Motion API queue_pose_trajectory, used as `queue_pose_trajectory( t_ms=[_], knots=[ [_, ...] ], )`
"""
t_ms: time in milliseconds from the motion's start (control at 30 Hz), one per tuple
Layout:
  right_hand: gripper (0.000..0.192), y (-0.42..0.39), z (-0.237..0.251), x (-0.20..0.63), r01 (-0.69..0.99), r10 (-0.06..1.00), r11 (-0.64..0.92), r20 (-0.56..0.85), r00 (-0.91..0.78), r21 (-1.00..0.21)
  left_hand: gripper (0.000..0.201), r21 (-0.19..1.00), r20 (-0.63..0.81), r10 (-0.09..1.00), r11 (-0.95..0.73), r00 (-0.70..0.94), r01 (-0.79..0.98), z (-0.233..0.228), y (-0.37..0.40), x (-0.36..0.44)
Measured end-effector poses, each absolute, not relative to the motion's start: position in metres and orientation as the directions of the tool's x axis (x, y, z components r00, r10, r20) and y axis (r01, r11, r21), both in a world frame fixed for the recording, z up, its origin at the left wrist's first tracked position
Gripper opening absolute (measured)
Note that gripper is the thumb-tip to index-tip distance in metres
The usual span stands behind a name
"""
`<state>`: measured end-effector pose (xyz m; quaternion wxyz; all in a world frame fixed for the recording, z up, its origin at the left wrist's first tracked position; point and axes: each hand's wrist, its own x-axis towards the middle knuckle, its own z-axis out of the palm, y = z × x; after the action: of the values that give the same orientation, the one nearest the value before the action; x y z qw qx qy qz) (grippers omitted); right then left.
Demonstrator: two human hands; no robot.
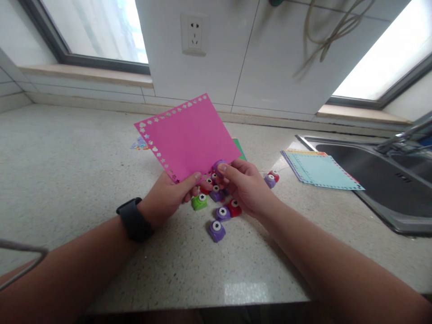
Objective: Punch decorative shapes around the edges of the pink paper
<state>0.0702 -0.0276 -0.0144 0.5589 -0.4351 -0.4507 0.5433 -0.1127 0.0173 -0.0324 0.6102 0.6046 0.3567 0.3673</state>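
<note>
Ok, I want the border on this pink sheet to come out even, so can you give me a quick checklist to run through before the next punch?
1. Sheet held firmly: ok. The left hand pinches the near corner of the pink sheet.
2. Punch on the edge: ok. The right hand holds a purple punch at the sheet's lower edge.
3. Edge fully seated in the punch slot: cannot tell, the fingers hide it.
4. Lower edge yet unpunched: ok. Cut-outs show only along the top and left edges.
5. Sheet flat: ok, no curl or crease visible.
6. Spare punches clear of the sheet: ok, they lie on the counter below it.
</note>
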Motion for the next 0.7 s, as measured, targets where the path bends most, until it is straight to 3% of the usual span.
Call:
queue_pose_trajectory(
  t_ms=[700],
  knots=[
    [0.02, -0.029, -0.0142, 0.07, -0.216, 0.997, 0.076, 0.072, 0.024, -0.973, 0.033, 0.998, 0.023, 0.849, -0.049, 0.528, 0.035, -0.036, 0.0158, -0.114]
  ],
)
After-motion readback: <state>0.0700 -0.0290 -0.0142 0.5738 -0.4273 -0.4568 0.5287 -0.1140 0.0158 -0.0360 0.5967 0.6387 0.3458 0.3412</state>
